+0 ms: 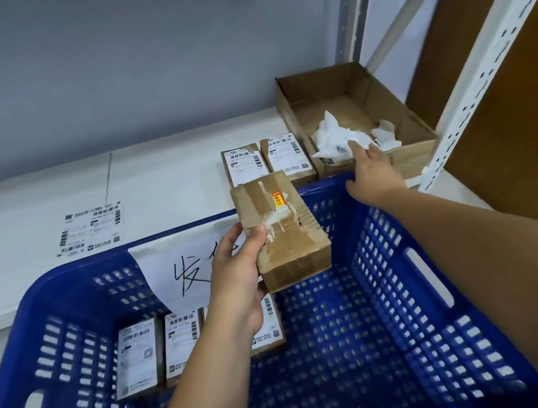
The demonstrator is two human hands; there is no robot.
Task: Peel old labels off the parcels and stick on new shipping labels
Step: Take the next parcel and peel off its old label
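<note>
My left hand (236, 277) grips a brown cardboard parcel (282, 233) above the blue basket (435, 336). The parcel's top shows torn white label residue, clear tape and a small red-and-yellow sticker. My right hand (372, 175) reaches over the basket's far rim to an open cardboard box (416, 152). Its fingertips pinch a crumpled white peeled label (331, 141) at the box's front edge. A sheet of shipping labels (91, 228) lies flat on the white table to the left.
Three labelled parcels (183, 343) lie in the basket's near left part. Two more labelled parcels (246, 163) sit on the table behind the basket. A handwritten paper sign (186, 267) hangs inside the basket. A white shelf upright (484, 70) and brown board (510, 135) stand at right.
</note>
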